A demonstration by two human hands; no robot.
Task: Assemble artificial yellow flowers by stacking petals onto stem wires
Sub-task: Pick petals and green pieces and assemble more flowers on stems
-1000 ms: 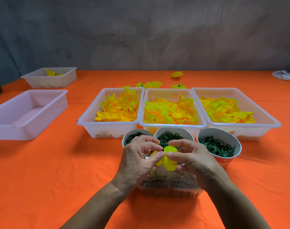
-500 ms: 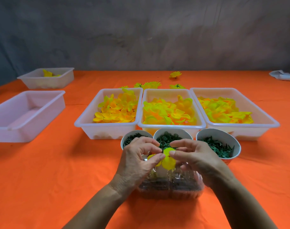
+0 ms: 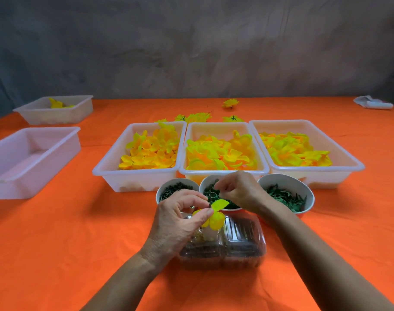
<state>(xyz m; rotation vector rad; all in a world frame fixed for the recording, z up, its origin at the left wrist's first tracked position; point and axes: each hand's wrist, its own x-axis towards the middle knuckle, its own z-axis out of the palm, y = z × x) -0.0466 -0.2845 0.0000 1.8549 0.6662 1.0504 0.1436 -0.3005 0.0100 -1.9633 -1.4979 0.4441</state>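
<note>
our left hand (image 3: 180, 218) pinches the petal (image 3: 216, 215) on its stem, just above the clear box (image 3: 240, 243). right hand (image 3: 238, 190) pinches into the middle cup (image 3: 206, 182) just ahead; can't tell what it holds. risk: loose pinch, petal slides off stem.

three cups (image 3: 285, 194) crowd ahead; bare cloth (image 3: 68, 232) lies left.

A table under an orange cloth (image 3: 57, 243) carried 5 translucent white plastic bins (image 3: 136, 176), 3 white round cups (image 3: 288, 179), a clear plastic clamshell box (image 3: 243, 248), loose yellow fabric flowers (image 3: 230, 103) and a white bundle (image 3: 373, 104)
</note>
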